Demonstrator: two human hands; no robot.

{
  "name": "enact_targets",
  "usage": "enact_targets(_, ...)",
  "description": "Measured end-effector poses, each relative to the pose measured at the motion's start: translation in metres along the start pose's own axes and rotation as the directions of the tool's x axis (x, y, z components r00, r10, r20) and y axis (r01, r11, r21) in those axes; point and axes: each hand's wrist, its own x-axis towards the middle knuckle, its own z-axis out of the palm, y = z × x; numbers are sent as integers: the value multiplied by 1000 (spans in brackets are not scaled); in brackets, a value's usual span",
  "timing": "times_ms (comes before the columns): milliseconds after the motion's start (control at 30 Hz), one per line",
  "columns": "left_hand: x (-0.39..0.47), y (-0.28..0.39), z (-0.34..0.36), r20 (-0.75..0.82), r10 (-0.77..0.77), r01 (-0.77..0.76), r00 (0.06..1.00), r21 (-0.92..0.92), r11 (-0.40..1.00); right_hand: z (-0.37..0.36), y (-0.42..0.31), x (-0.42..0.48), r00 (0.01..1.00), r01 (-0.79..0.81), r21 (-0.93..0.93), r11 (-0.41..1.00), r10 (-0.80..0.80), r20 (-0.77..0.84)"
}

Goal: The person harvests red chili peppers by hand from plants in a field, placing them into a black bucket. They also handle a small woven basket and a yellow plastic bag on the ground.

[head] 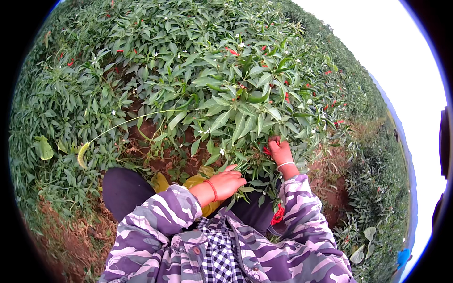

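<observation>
A leafy chili pepper plant [240, 116] with green and red peppers and small white flowers stands before me. My right hand [280, 151], a pale band at its wrist, is closed on red chili peppers [267, 151] low at the plant's right side. My left hand [226, 184], with a red beaded bracelet, rests back-up against the lower leaves; its fingers are partly hidden, so its hold does not show. Below and left of it lies a yellow plastic bag [194, 181] between my knees. More red peppers [278, 214] show beside my right sleeve.
Dense rows of pepper plants [70, 95] spread ahead and to both sides. A bristly grass seed head [83, 155] arches in from the left. Bare reddish soil [334, 198] lies between rows at the right. Something blue [403, 257] is at the far lower right.
</observation>
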Motion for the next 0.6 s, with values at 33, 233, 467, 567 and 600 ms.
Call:
enact_targets(33,1,1,0,0,0,0,1000,3,1000,-4,4,1,999,43,-128,991,-44,-6)
enact_targets(233,0,0,3,-25,12,-11,1000,16,1000,9,-6,-1,998,65,-793,606,-57,39)
enact_targets(467,-1,-3,4,-23,4,-4,1000,8,1000,19,-9,2,997,35,-791,611,-78,-17)
enact_targets(567,-2,-2,1,-3,-6,6,1000,16,1000,22,-16,4,992,102,-712,694,-127,17)
enact_targets(600,-2,-1,0,7,-10,10,1000,14,1000,21,-12,5,988,121,-692,712,-153,16)
